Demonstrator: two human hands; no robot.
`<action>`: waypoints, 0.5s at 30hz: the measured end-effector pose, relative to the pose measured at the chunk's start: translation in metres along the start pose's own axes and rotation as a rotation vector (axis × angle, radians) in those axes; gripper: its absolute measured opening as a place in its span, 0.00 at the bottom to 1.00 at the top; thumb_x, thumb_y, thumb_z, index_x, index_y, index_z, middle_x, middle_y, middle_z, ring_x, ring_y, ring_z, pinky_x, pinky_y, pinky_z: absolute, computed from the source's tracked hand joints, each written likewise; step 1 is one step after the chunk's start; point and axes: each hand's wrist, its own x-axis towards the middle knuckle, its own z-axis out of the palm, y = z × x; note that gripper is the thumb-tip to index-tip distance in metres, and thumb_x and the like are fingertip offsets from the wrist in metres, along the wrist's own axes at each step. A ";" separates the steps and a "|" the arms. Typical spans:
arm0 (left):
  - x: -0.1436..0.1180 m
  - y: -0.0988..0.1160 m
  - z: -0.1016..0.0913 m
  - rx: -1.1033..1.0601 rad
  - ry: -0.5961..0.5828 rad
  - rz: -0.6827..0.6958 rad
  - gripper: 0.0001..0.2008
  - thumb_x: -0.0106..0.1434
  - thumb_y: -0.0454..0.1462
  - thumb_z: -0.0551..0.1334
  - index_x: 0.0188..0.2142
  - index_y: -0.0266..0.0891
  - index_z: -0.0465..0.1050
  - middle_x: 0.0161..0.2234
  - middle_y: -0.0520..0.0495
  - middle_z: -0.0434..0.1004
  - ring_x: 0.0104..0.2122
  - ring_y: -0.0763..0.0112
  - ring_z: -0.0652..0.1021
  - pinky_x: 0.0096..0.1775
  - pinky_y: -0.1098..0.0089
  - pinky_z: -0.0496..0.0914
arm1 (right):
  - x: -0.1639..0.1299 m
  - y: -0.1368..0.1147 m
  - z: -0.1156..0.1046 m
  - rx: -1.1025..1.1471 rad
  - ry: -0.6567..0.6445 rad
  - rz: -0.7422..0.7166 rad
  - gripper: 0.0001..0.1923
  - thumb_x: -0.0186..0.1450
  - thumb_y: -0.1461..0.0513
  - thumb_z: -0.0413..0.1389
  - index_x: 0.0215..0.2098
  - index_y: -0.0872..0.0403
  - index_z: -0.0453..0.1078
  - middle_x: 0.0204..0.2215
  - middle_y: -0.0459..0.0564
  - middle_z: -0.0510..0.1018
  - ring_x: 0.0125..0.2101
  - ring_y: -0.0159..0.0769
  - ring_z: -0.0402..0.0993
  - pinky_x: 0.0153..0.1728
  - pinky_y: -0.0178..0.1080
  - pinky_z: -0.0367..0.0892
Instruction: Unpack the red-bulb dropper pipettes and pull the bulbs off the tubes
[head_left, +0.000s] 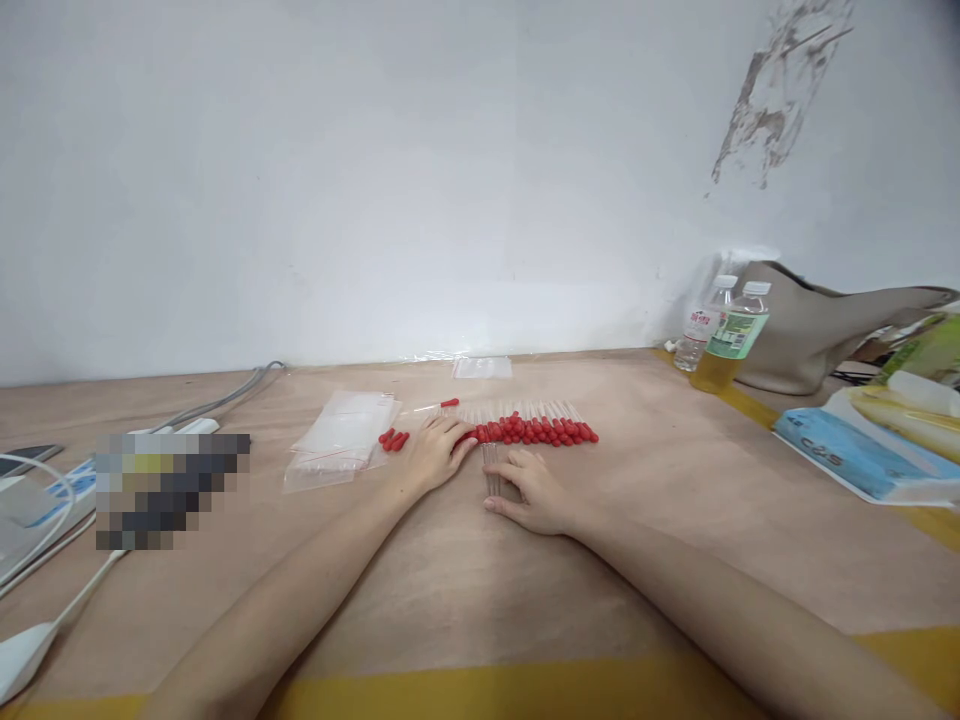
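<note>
A long row of clear droppers with red bulbs (536, 429) lies across the middle of the wooden table (660, 520). My left hand (437, 450) rests flat with its fingertips at the row's left end. My right hand (529, 492) lies palm down over a small bundle of clear tubes (493, 468) just in front of the row. A few loose red bulbs (393, 439) lie left of my left hand, and one single dropper (437, 405) lies behind them. A pile of clear plastic bags (341, 436) lies further left.
Two plastic bottles (726, 338) and a beige bag (817, 325) stand at the back right by the wall. A blue packet (847, 452) and other packages lie at the right edge. Cables (217, 400), a phone (26, 458) and a white device lie at the left.
</note>
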 end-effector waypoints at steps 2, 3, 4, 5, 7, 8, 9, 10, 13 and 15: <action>0.000 0.003 0.000 -0.024 0.071 -0.057 0.11 0.63 0.40 0.50 0.39 0.40 0.69 0.36 0.46 0.73 0.39 0.66 0.71 0.44 0.62 0.63 | -0.001 0.000 -0.002 -0.004 -0.005 0.001 0.19 0.58 0.53 0.54 0.43 0.54 0.66 0.36 0.53 0.67 0.38 0.38 0.62 0.39 0.42 0.59; 0.001 0.005 -0.001 -0.042 0.114 -0.092 0.11 0.63 0.39 0.50 0.39 0.39 0.69 0.36 0.46 0.73 0.39 0.66 0.71 0.44 0.63 0.64 | -0.001 0.001 -0.003 -0.005 -0.006 0.003 0.19 0.57 0.53 0.54 0.44 0.54 0.65 0.36 0.53 0.67 0.38 0.38 0.62 0.39 0.42 0.59; 0.001 0.006 -0.003 -0.064 0.160 -0.127 0.11 0.63 0.39 0.50 0.39 0.39 0.69 0.36 0.46 0.73 0.39 0.66 0.71 0.44 0.63 0.64 | -0.002 0.001 -0.003 -0.003 -0.005 0.007 0.20 0.57 0.53 0.54 0.45 0.54 0.64 0.36 0.53 0.67 0.38 0.38 0.62 0.39 0.42 0.59; 0.001 0.007 -0.005 -0.091 0.207 -0.162 0.11 0.63 0.39 0.50 0.39 0.39 0.68 0.37 0.46 0.73 0.40 0.67 0.71 0.44 0.63 0.64 | -0.002 0.001 -0.003 0.002 0.002 0.011 0.21 0.57 0.53 0.54 0.46 0.54 0.64 0.37 0.53 0.67 0.38 0.38 0.63 0.39 0.42 0.59; -0.002 0.010 -0.011 -0.155 0.302 -0.219 0.11 0.63 0.38 0.50 0.40 0.39 0.68 0.38 0.46 0.73 0.41 0.67 0.71 0.44 0.64 0.65 | -0.002 0.001 -0.002 0.025 0.031 0.028 0.22 0.57 0.53 0.54 0.47 0.53 0.62 0.37 0.52 0.67 0.37 0.37 0.64 0.39 0.42 0.60; -0.005 0.011 -0.014 -0.188 0.340 -0.238 0.11 0.63 0.38 0.50 0.40 0.39 0.67 0.39 0.46 0.72 0.42 0.68 0.71 0.45 0.65 0.65 | -0.002 0.001 -0.001 0.040 0.061 0.038 0.21 0.58 0.54 0.54 0.47 0.54 0.62 0.36 0.52 0.67 0.37 0.37 0.64 0.39 0.42 0.60; -0.010 0.013 -0.017 -0.222 0.367 -0.252 0.11 0.63 0.37 0.50 0.41 0.39 0.67 0.39 0.46 0.72 0.42 0.68 0.71 0.45 0.65 0.65 | -0.002 0.001 -0.001 0.055 0.107 0.050 0.20 0.58 0.55 0.53 0.47 0.54 0.61 0.36 0.52 0.66 0.36 0.37 0.64 0.39 0.41 0.61; -0.015 0.015 -0.019 -0.260 0.378 -0.260 0.11 0.62 0.37 0.50 0.41 0.39 0.67 0.40 0.46 0.72 0.42 0.68 0.71 0.45 0.65 0.65 | -0.001 0.002 0.000 0.064 0.170 0.065 0.20 0.59 0.56 0.53 0.47 0.54 0.61 0.36 0.52 0.66 0.37 0.37 0.64 0.39 0.41 0.62; -0.035 0.022 -0.024 -0.419 0.304 -0.244 0.11 0.62 0.36 0.52 0.43 0.38 0.66 0.39 0.45 0.72 0.41 0.69 0.72 0.44 0.66 0.67 | -0.001 0.004 -0.001 0.053 0.402 0.105 0.23 0.58 0.56 0.53 0.49 0.54 0.58 0.41 0.55 0.64 0.43 0.41 0.61 0.43 0.44 0.60; -0.046 0.027 -0.024 -0.537 0.209 -0.213 0.11 0.61 0.35 0.52 0.44 0.38 0.66 0.40 0.45 0.72 0.41 0.69 0.72 0.43 0.66 0.67 | -0.001 0.005 -0.002 0.014 0.468 0.091 0.27 0.57 0.54 0.55 0.52 0.53 0.57 0.45 0.57 0.62 0.47 0.44 0.58 0.46 0.47 0.58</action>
